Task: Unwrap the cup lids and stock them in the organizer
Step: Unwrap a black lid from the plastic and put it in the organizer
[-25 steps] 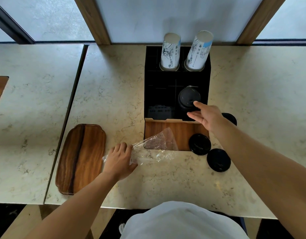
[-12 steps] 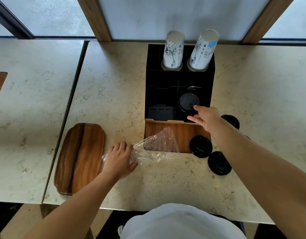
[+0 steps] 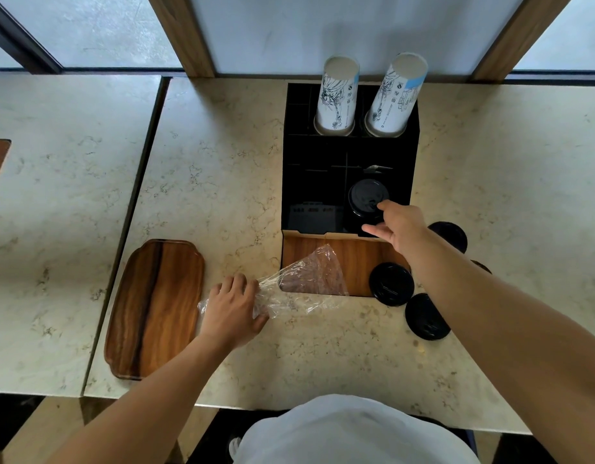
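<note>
A stack of black cup lids stands in the front right compartment of the black organizer. My right hand is at the stack's near side, thumb tip touching the top lid, fingers loosely extended. Three loose black lids lie on the counter by the organizer's front right corner: one against the wooden front, one nearer me, one behind my wrist. My left hand grips the crumpled clear plastic wrap, which trails right over the organizer's wooden front.
Two upside-down stacks of printed paper cups stand in the organizer's back compartments. A wooden tray lies left of my left hand. The marble counter has a seam on its left and a wall behind.
The lid stack sits a little lower in its compartment than a second ago. My right hand stays beside it, and my left hand keeps hold of the wrap.
</note>
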